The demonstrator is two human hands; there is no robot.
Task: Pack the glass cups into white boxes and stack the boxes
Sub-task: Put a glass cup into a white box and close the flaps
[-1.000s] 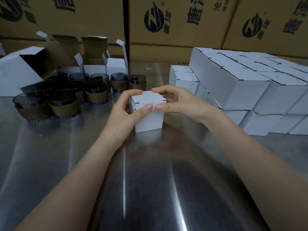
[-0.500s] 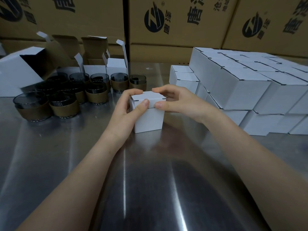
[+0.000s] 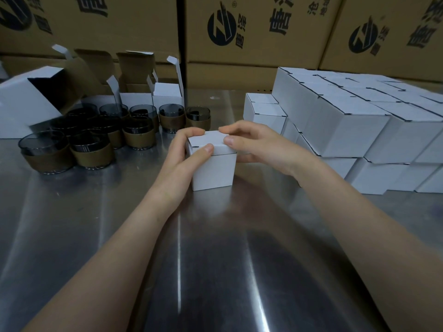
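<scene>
Left hand (image 3: 183, 160) and right hand (image 3: 260, 146) clasp white box (image 3: 215, 172).

A white box (image 3: 213, 171) stands upright, lid shut. Brown-banded glass cups (image 3: 92, 153) cluster left; closed boxes (image 3: 354, 130) sit stacked right.

We are seeing plain white boxes (image 3: 359, 125), smoky grey glass cups (image 3: 139, 134) wearing olive-brown bands, a silvery tabletop (image 3: 215, 271), and tan cartons (image 3: 251, 27) showing black logos.

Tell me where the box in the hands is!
The box sits on the table, head view centre, between left hand and right hand; glass cups lie left, stacked boxes right.
</scene>
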